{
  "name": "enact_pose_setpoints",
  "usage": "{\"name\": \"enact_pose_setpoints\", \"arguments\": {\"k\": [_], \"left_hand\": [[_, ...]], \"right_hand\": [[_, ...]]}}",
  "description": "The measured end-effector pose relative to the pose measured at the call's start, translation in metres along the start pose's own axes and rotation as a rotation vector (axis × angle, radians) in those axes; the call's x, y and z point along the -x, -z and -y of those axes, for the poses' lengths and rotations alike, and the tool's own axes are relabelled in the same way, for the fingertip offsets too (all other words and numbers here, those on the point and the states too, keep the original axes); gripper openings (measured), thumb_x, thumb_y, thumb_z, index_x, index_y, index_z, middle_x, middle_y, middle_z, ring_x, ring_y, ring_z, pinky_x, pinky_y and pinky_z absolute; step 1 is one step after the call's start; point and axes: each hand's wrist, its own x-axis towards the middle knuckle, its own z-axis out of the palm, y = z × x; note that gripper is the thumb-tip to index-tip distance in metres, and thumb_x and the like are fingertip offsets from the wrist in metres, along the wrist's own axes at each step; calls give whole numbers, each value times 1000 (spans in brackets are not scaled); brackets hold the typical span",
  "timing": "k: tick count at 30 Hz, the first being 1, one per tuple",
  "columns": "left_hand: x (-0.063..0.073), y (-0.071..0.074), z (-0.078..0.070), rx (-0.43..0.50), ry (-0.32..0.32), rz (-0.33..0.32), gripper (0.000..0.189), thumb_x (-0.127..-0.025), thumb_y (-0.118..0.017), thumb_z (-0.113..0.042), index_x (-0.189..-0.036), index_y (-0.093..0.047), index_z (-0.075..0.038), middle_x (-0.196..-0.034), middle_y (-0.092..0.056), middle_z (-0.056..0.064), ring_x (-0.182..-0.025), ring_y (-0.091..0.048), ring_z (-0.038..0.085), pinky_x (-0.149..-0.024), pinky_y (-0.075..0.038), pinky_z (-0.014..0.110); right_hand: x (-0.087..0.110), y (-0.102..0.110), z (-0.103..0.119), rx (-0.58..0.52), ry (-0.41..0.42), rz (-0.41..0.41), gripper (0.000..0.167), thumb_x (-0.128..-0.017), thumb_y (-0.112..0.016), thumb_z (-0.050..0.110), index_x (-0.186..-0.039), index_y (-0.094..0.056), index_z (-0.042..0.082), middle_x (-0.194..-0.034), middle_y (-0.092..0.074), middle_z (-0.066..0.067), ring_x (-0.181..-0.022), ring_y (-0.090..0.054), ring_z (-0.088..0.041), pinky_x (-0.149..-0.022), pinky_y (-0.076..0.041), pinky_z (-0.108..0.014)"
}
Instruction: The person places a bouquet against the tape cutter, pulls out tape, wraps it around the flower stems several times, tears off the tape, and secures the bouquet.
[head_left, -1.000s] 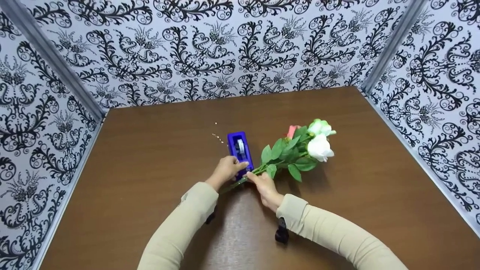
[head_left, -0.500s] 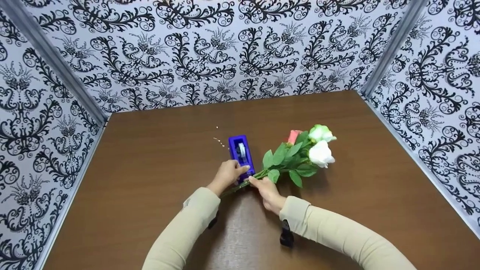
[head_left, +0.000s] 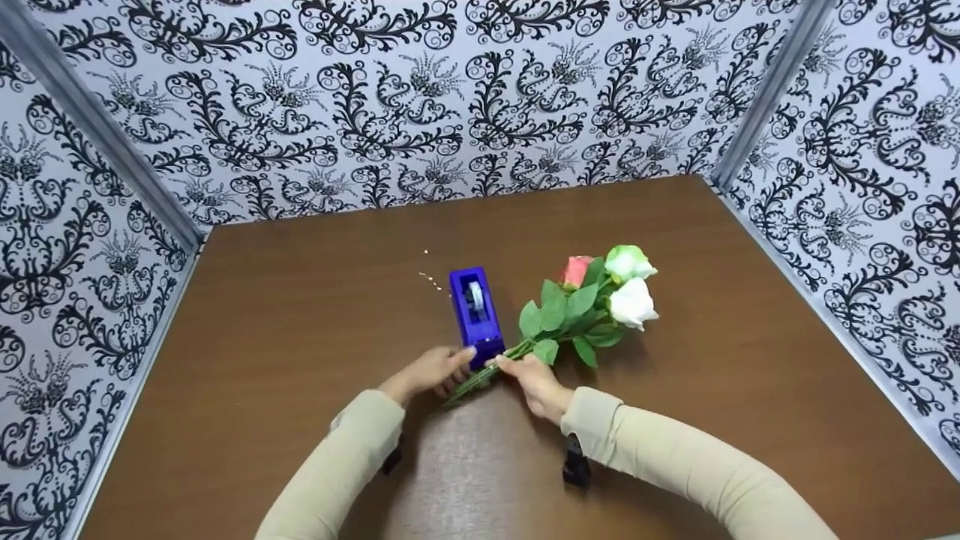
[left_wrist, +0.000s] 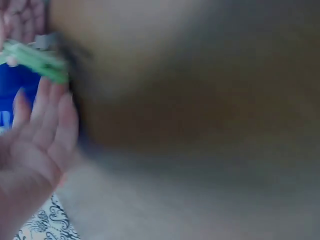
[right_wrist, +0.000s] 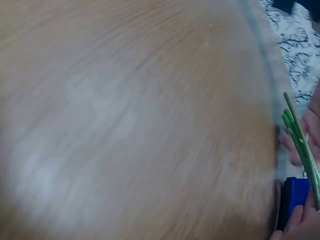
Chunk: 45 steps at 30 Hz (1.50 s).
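Three artificial roses, coral (head_left: 577, 271), green-white (head_left: 629, 262) and white (head_left: 632, 304), lie together with leafy green stems pointing toward the front left. My right hand (head_left: 534, 381) pinches the stems, thumb on top, just right of a blue tape dispenser (head_left: 484, 331). My left hand (head_left: 433, 370) is at the dispenser's front left corner, beside the lower stems (head_left: 474, 382). In the left wrist view its fingers (left_wrist: 50, 110) are extended, fingertips right at the green stems (left_wrist: 37, 62). Bare stem ends (right_wrist: 297, 132) stick out past my right hand in the right wrist view.
A brown wooden table (head_left: 315, 300) carries everything. Small pale specks (head_left: 430, 280) lie left of the dispenser. Black-and-white patterned walls (head_left: 405, 97) enclose the back and both sides.
My left hand has drawn back from over the dispenser's front end, toward me and left, uncovering that end. My right hand keeps hold of the stems in nearly the same place.
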Motion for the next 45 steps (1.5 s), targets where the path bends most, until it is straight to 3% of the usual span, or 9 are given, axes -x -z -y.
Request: {"name": "enact_pose_setpoints", "arguments": {"k": [4, 7, 14, 18, 24, 31, 34, 41, 45], "left_hand": [[9, -8, 7, 11, -51, 222, 45, -99, -34, -34, -98, -60, 3, -69, -63, 8, -50, -54, 11, -44, -41, 23], [15, -17, 5, 13, -138, 238, 42, -100, -34, -27, -91, -55, 8, -58, -54, 1, -44, -48, 8, -42, -37, 21], [25, -46, -6, -242, -380, -115, 32, -98, -41, -17, -78, -55, 5, -61, -44, -4, -55, -41, 7, -51, -38, 23], [30, -60, -11, -372, -377, -281, 26, -96, -46, -19, -75, -52, -3, -61, -44, -3, -56, -43, 10, -51, -41, 27], [37, -77, -18, -536, -293, -460, 28, -94, -49, -25, -72, -47, -8, -54, -44, -1, -46, -44, 16, -40, -34, 30], [43, -90, -20, -959, -389, -789, 32, -86, -60, -29, -70, -42, -9, -46, -51, 3, -39, -52, 22, -34, -37, 34], [45, -91, -21, -974, -372, -763, 31, -87, -59, -30, -72, -42, -8, -48, -52, 4, -40, -53, 22, -35, -38, 34], [48, -80, -38, -820, -144, -566, 37, -87, -55, -42, -74, -53, -7, -66, -58, 8, -58, -59, 27, -46, -45, 39], [45, -68, -48, -728, -153, -546, 22, -80, -67, -31, -75, -64, -10, -72, -60, 6, -66, -60, 25, -52, -48, 39]], "right_hand": [[1, 5, 7, -104, -15, 104, 12, -89, -55, 5, -89, -65, -1, -83, -67, -2, -79, -59, -11, -88, -40, -32], [5, 9, 12, -143, -27, 167, 12, -91, -52, 6, -89, -64, 1, -80, -69, 0, -75, -63, -10, -90, -40, -37], [19, 13, 18, -170, -84, 111, 8, -93, -52, 13, -90, -53, 6, -74, -63, 3, -65, -56, -10, -69, -46, -28], [25, 14, 21, -161, -108, 97, 16, -94, -51, 19, -81, -52, 9, -64, -52, 3, -54, -45, -7, -54, -40, -21], [28, 12, 26, -117, -90, 92, 20, -93, -52, 23, -91, -56, 4, -62, -47, 3, -49, -41, -5, -50, -38, -19], [30, 9, 31, 2, -68, 84, 23, -97, -44, 20, -97, -52, -2, -62, -44, 2, -47, -39, -4, -47, -37, -18], [29, 8, 31, 16, -82, 93, 20, -97, -41, 17, -97, -51, -1, -63, -43, 1, -47, -38, -4, -47, -37, -18], [33, 7, 28, 22, -88, 117, 17, -94, -43, 14, -102, -48, -1, -64, -41, 0, -51, -39, -5, -52, -40, -21], [33, 6, 25, 47, -86, 149, 19, -94, -42, 14, -105, -47, -1, -62, -40, 1, -50, -39, -5, -51, -39, -20]]}}
